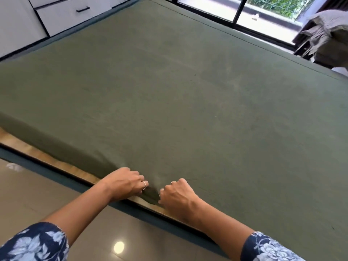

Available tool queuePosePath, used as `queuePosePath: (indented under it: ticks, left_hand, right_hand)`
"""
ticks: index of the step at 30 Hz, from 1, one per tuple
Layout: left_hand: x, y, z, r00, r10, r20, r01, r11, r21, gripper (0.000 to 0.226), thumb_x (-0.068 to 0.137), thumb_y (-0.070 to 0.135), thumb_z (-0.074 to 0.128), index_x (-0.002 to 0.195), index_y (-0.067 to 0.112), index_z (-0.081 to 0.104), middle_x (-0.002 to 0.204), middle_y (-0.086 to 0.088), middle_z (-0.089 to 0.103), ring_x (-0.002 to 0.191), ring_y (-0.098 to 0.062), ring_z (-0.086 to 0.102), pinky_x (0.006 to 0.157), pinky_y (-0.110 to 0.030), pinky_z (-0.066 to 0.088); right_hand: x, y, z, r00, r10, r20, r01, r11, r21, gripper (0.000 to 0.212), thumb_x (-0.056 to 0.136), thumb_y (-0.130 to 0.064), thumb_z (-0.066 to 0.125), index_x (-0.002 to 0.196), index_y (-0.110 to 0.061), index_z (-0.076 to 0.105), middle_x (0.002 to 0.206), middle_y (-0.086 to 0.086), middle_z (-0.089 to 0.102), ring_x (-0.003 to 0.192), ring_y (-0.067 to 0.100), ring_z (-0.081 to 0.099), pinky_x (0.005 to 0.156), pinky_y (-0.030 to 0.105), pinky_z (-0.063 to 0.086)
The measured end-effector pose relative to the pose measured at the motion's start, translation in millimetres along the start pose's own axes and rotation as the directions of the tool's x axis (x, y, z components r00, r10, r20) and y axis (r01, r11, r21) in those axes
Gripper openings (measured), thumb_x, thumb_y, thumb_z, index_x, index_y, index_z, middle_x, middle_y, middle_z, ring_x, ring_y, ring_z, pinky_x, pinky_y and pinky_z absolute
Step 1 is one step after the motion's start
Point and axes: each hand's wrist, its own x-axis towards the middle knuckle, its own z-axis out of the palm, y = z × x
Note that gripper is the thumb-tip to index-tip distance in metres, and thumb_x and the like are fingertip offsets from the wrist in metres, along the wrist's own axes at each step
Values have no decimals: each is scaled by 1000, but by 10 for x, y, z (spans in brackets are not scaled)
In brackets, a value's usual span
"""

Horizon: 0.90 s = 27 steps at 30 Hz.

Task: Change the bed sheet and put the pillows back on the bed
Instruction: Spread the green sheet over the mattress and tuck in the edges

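Green bed sheet [178, 95] covers the whole mattress top, mostly flat and smooth, with faint creases running toward the near edge. Both hands are at the near edge of the bed, close together but not touching each other.

Left hand [125, 182]: fingers curled, bunching the sheet at the mattress edge, ring visible on one finger. Right hand [178, 194]: also curled into the fabric, gripping the sheet just beside the left. Between them the cloth puckers into a small fold that dips over the edge.

Wooden bed frame [62, 165] shows as a light strip along the near side, left of the hands; the sheet hangs slightly over the mattress side there and the strip stays uncovered. A darker teal band runs below the wood, outer side of the bed.

Both forearms are bare, with floral blue sleeves [37, 243] at the bottom corners of the view.

Pillows [327, 32]: grey stack off the bed, on a piece of furniture at far right near the window [263, 10]. Cannot tell how many.

White drawer unit [62, 12] with a black handle stands beyond the far left corner of the bed. Glossy tiled floor [56, 202] lies under the arms, with a light reflection on it.
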Motion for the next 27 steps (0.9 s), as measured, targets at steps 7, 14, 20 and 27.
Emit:
queuePosePath:
  ticks: [7,14,20,27]
  left_hand:
    - [-363,-687,-36,911,-329,248,308,944,121,47,93,51,48,130,22,43,126,3,51,121,-17,50,86,-33,44]
    - [-527,-736,145,945,-176,277,157,984,88,41,101,11,31,141,17,37,127,-5,51,115,-26,50,88,-38,44]
    - [-759,-719,331,962,-266,-67,260,962,-80,29,64,33,86,85,24,69,70,7,62,61,-11,63,42,-23,40]
    - [-1028,-987,451,233,-941,246,784,32,-620,49,98,53,36,71,15,50,94,-15,67,95,-35,62,73,-37,48]
  right_hand:
    - [788,-285,-268,984,100,-146,-84,991,108,42,98,-48,40,108,-9,51,107,11,66,98,31,63,65,34,31]
    - [1044,-412,-488,988,-150,-35,148,988,-39,26,101,-10,30,110,-8,55,103,9,68,91,33,66,49,30,23]
    - [1117,-493,-576,980,-197,17,197,978,-62,23,97,-10,38,107,-10,58,101,8,68,89,31,66,57,32,29]
    - [1784,-672,-786,984,-39,-174,57,994,94,34,101,-36,38,117,-8,50,112,14,64,103,33,61,66,36,32]
